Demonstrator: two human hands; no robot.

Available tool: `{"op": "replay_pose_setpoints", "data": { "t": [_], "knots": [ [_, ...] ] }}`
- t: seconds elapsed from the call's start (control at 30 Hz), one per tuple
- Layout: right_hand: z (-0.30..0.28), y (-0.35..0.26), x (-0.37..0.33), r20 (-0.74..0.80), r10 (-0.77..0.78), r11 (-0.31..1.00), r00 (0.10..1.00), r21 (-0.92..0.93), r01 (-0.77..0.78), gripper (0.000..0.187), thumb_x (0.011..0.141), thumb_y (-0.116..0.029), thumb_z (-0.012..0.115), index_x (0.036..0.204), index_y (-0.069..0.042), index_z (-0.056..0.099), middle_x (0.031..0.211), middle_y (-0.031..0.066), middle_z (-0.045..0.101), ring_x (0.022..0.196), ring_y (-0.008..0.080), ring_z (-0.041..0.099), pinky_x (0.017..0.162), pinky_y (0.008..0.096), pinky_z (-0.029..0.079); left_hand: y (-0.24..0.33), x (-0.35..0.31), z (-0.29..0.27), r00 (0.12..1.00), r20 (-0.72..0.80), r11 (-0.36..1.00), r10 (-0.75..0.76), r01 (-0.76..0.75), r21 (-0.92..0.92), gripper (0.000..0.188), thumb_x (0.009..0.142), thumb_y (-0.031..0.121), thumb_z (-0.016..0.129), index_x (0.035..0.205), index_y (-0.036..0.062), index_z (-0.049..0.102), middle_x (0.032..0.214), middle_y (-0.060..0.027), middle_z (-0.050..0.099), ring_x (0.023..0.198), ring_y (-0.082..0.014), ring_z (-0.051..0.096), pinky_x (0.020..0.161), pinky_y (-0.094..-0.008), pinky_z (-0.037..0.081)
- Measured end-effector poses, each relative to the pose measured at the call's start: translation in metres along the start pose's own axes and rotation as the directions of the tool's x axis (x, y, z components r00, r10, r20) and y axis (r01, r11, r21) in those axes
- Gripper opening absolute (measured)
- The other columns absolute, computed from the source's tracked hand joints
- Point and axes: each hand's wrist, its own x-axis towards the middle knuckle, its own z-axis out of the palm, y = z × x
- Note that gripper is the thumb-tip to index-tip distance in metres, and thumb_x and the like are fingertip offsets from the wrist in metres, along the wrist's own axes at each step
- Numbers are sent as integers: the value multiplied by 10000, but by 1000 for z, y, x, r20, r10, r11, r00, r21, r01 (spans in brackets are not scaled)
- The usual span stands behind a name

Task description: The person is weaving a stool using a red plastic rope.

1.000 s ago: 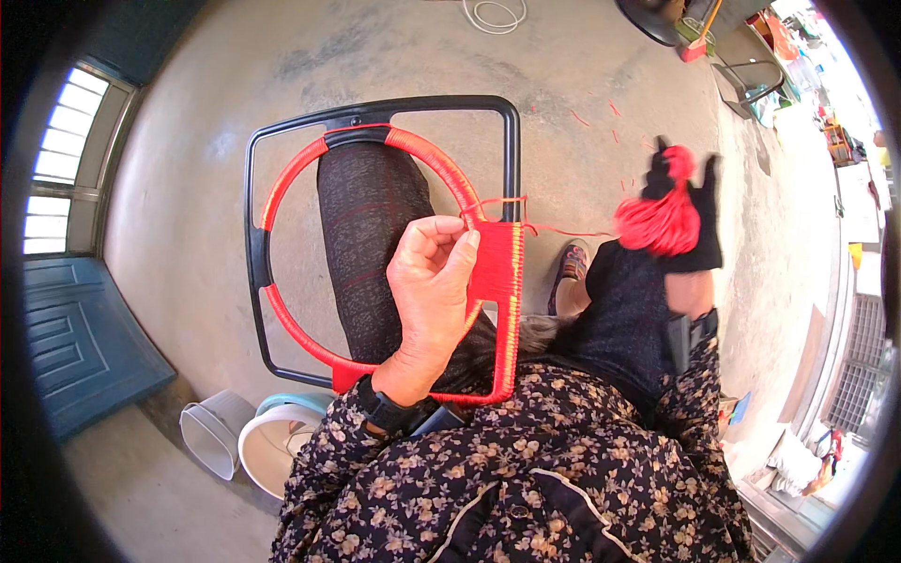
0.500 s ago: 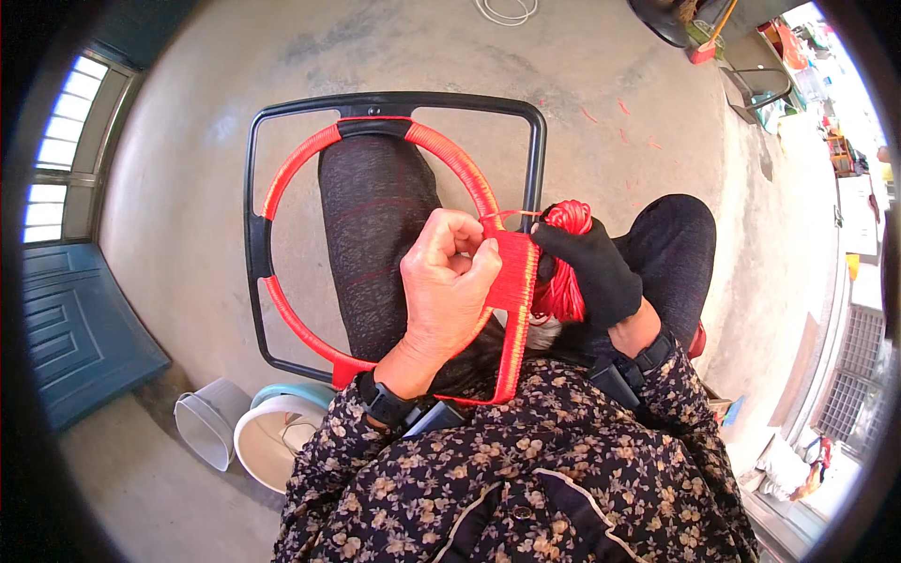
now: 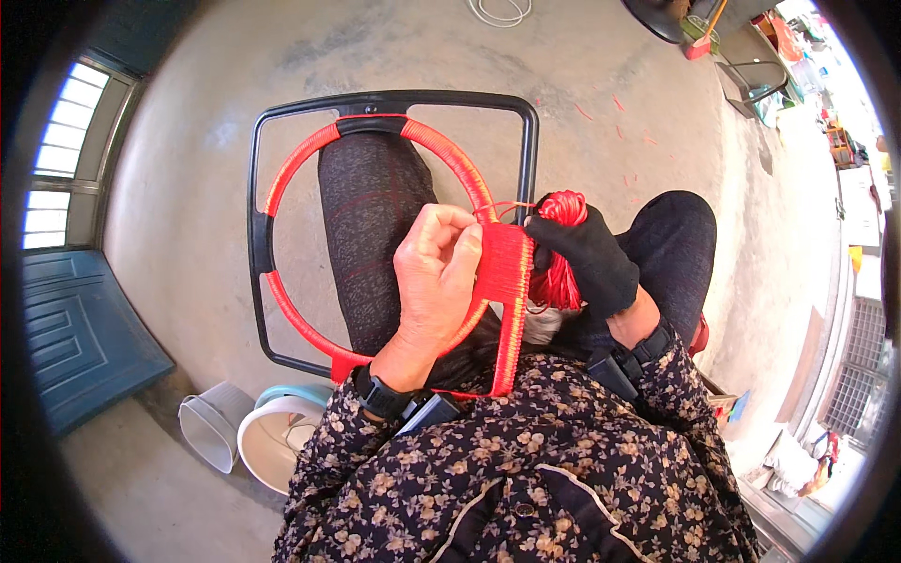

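Observation:
A black metal frame (image 3: 527, 150) with a round ring inside rests across my lap, and glossy red cord (image 3: 450, 150) is wound tightly around much of the ring. On the right side the cord forms a solid wrapped block (image 3: 505, 263). My bare left hand (image 3: 434, 277) is closed in a pinch at the block's upper left, where a thin strand of the cord reaches the fingertips. My right hand (image 3: 591, 263), in a black fingerless glove, is wrapped round a bundle of the red cord (image 3: 561, 281) just right of the block. The strand spans from bundle to ring.
Short red scraps (image 3: 619, 103) lie on the concrete floor. Pale tubs (image 3: 208, 427) stand at lower left near a blue panelled door (image 3: 80, 328). A white hose coil (image 3: 500, 11) lies far ahead, and a red broom (image 3: 699, 45) and a chair (image 3: 755, 89) are at upper right.
My left hand has shifted slightly left and away from the wrapped block. The right hand, with the cord bundle, has moved a little left and up. The frame has barely shifted.

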Motion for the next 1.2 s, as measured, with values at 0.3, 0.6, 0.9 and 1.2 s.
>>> {"op": "replay_pose_setpoints", "data": {
  "t": [0.3,0.6,0.9,1.2],
  "knots": [
    [2,-6,2,2,-11,998,1000,-69,11,205,830,-202,687,811,-6,630,617,48,610,530,101,565,485,259,459,7,12,-14,991,60,932,118,-131,339,41,874,-2,584,909,16,596,736,-33,654,625,-54,595,531,-205,476],
    [-6,-4,2,20,-3,994,1000,-113,5,180,823,-168,675,832,7,636,620,50,613,538,101,570,502,264,471,4,20,-16,944,155,815,293,-331,475,39,838,-6,616,874,9,617,685,-51,650,616,-94,638,557,-226,501],
    [-4,-3,2,-3,-6,998,1000,-66,5,164,829,-156,673,838,4,638,618,48,614,528,102,571,501,260,468,2,23,-19,932,193,816,307,-362,451,52,831,-13,618,874,16,622,678,-62,639,623,-102,642,571,-232,501],
    [0,-4,-4,-72,-3,1000,997,-3,3,169,825,-164,682,815,-5,626,617,46,608,527,106,571,497,264,468,2,26,-9,970,124,879,210,-242,410,10,848,-9,607,853,0,609,682,-35,635,623,-82,626,546,-214,488]
  ]
}}
